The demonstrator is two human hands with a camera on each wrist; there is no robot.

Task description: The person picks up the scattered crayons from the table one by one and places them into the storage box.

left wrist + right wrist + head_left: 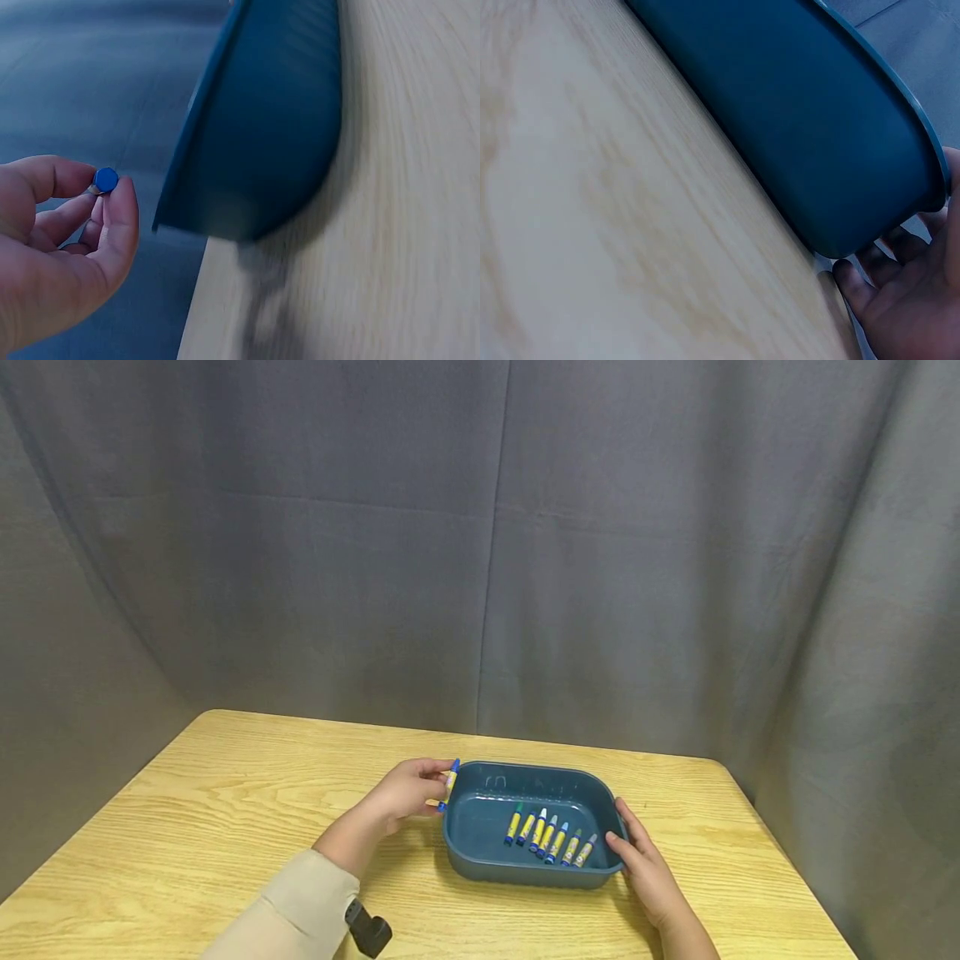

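My left hand (pixel 408 789) pinches a blue crayon (pixel 452 781) with a yellow wrapper, just off the left end of a dark teal plastic bin (pixel 525 876). In the left wrist view, thumb and fingertips hold the crayon (pixel 106 179) with its blue hexagonal end toward the camera, apart from the bin wall (pixel 262 112). My right hand (pixel 651 872) grips the bin's right end, thumb at the rim and fingers along the outside. The right wrist view shows those fingers (pixel 877 262) below the rim. Inside the bin, several yellow-wrapped crayons (pixel 538 832) lie side by side in a slanted row.
The bin stands on a light wood table (pixel 247 810) with rounded far corners. Grey curtains (pixel 360 593) hang behind the table and along both sides. A black strap end (pixel 367 931) sticks out near the left sleeve (pixel 300 902).
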